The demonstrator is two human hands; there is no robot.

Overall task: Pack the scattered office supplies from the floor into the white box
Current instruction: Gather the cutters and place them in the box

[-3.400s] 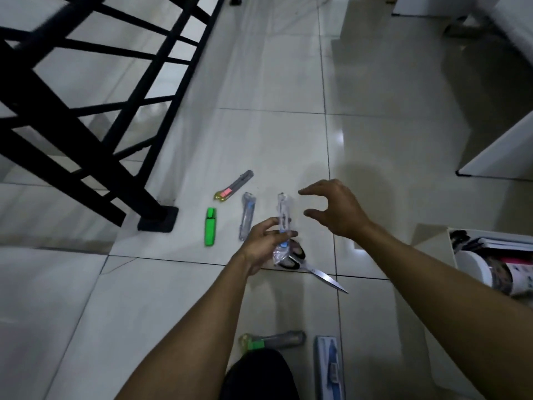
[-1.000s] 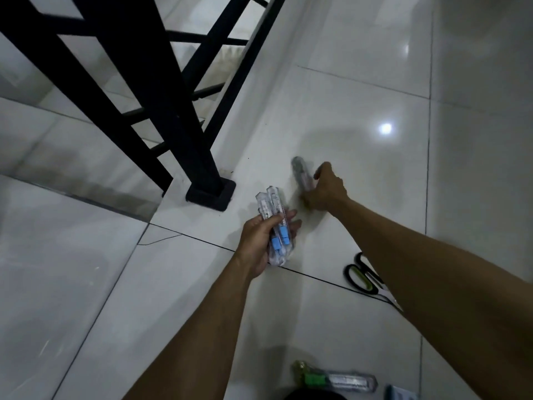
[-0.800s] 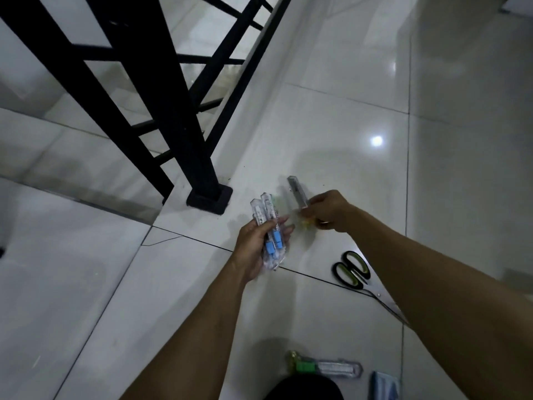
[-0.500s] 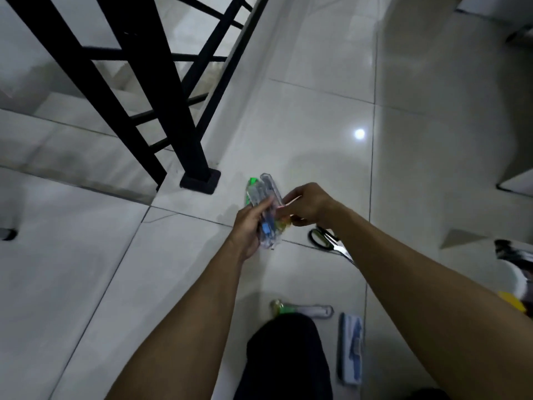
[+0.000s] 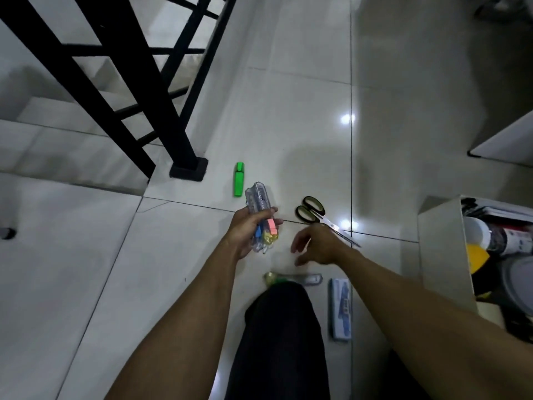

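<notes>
My left hand grips a bundle of clear plastic utility cutters with blue and pink sliders. Just to its right, my right hand hovers empty with fingers spread above the tiles. A green highlighter lies on the floor beyond the bundle. Black-handled scissors lie just past my right hand. One more clear cutter with a green end and a flat blue packet lie near my knee. The white box stands at the right, holding rolls and papers.
A black metal railing with its foot plate stands at the left, stairs behind it. White furniture sits at the far right. My dark trouser knee covers the lower middle of the floor.
My right hand picked the pink-slider cutter off the floor, passed it into the left hand's bundle and let go. The view swung right, bringing the white box in.
</notes>
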